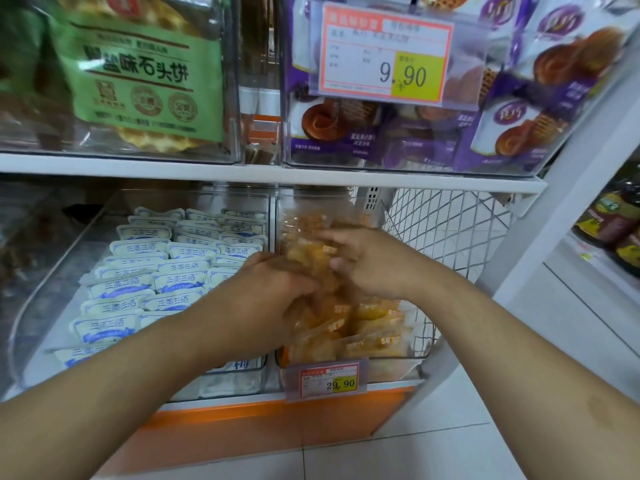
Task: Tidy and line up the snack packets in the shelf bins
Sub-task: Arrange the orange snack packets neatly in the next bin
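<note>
so both hands are digging into the clear bin (420, 344) at the right of the lower shelf, the one with the 29.90 price tag (328, 382) clipped on its front lip. taking that bin as the landmark: the orange snack packets (375, 336) are sitting in a loose heap inside it, tilted every which way, and the front few are lying flat-ish with their long sides running across the bin, parallel to the front lip.

the left hand (268, 289) is coming in over the bin's left wall, fingers curling round a packet in the middle of the heap. the right hand (367, 259) is reaching further back, fingers bent and pinching at packets toward the bin's rear. it's blurry there, so i'm not sure how many each hand is actually holding. looks like one or two apiece.

the messy packets are lying right under and between the two grips, and the untouched ones are sitting in front of both hands, nearer the tag. the left hand is closer to those, so i'm guessing it's the one to pull back and square them up.

just left of the bin, the white and blue packets (145, 282) are already lying in neat rows.
</note>
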`<state>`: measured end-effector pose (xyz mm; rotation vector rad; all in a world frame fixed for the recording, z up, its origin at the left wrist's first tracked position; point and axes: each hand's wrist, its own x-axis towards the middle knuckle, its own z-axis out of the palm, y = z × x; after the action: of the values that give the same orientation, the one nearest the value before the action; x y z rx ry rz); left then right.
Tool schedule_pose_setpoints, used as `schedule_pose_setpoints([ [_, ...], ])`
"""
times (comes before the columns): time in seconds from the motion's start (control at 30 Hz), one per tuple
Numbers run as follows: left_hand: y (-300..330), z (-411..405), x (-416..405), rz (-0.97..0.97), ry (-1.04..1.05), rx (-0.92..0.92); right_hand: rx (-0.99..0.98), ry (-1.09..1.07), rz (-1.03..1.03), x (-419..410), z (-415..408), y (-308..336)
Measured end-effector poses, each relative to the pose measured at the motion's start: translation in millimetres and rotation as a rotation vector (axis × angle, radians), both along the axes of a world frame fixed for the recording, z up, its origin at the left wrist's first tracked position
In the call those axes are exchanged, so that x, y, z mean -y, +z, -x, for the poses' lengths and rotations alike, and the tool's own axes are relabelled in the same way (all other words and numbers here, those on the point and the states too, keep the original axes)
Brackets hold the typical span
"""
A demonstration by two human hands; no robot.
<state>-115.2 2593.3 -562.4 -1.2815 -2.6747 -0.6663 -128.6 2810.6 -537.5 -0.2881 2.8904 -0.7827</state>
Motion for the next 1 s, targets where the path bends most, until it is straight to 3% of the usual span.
schedule_pose_setpoints([
  [0.1, 1, -18, 2, -0.011, 0.012, 0.063, -0.137, -0.096, 0.109, -10, -19, 14],
  [0.2, -4, -29, 3, 0.099, 0.026, -0.070, -0.115, -0.068, 0.123, -18, -51, 24],
  [0.3, -9, -28, 1, 0.303, 0.044, -0.199, -0.056, 0.004, -0.149, -27, -80, 13],
  [0.37, -6, -29, 1, 0.281, 0.058, -0.193, -0.068, 0.028, -0.341, -32, -89, 4],
  [0.63, 1, -31, 9, 0.250, 0.061, -0.228, -0.231, 0.016, -0.580, -33, -89, 7],
  [0.77, 0, -34, 10, 0.258, 0.041, -0.215, -0.152, 0.022, -0.535, -29, -85, 8],
  [0.83, 4, -34, 14, 0.212, 0.036, -0.150, -0.148, -0.009, -0.363, -24, -83, 12],
  [0.93, 2, -26, 23, 0.100, 0.148, -0.160, -0.169, -0.066, -0.157, -10, -62, 15],
  [1.0, 6, -22, 29, 0.093, 0.282, -0.029, -0.168, -0.082, -0.154, 2, -38, 13],
])
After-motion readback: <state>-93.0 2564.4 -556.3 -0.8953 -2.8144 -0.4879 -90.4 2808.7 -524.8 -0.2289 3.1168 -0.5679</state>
